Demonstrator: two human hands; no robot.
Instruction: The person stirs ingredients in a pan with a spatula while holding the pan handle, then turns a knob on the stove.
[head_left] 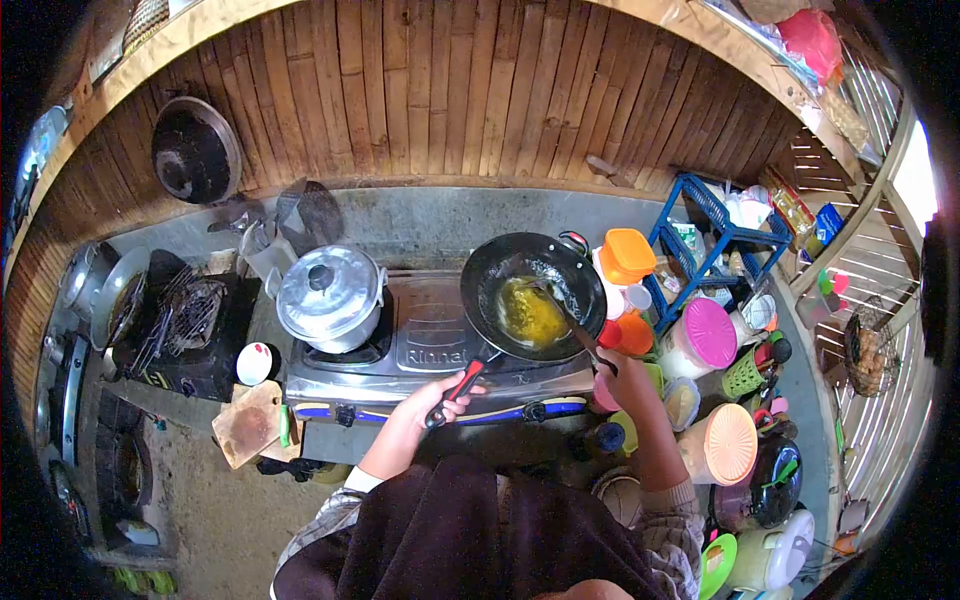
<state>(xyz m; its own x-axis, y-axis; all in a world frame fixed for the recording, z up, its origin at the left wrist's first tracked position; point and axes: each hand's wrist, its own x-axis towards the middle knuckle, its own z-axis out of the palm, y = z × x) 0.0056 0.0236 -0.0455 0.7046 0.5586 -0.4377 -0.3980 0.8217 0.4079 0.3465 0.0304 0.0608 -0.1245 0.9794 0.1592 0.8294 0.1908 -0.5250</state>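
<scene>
A black wok (488,262) sits on the right side of a silver gas stove (430,325), with a yellow, oily-looking content (535,312) in its bottom. My left hand (440,402) is closed around the wok's red and black handle (467,378). In my right hand (625,375) is the dark handle of a spatula (570,322), whose tip reaches into the yellow content. On the left burner stands a silver lidded pot (330,295).
Orange, pink and peach lidded containers (708,333) crowd the counter right of the wok, beside a blue rack (715,215). A cutting board (250,425) with a green-handled knife (284,427) and a small bowl (255,363) lie left of the stove.
</scene>
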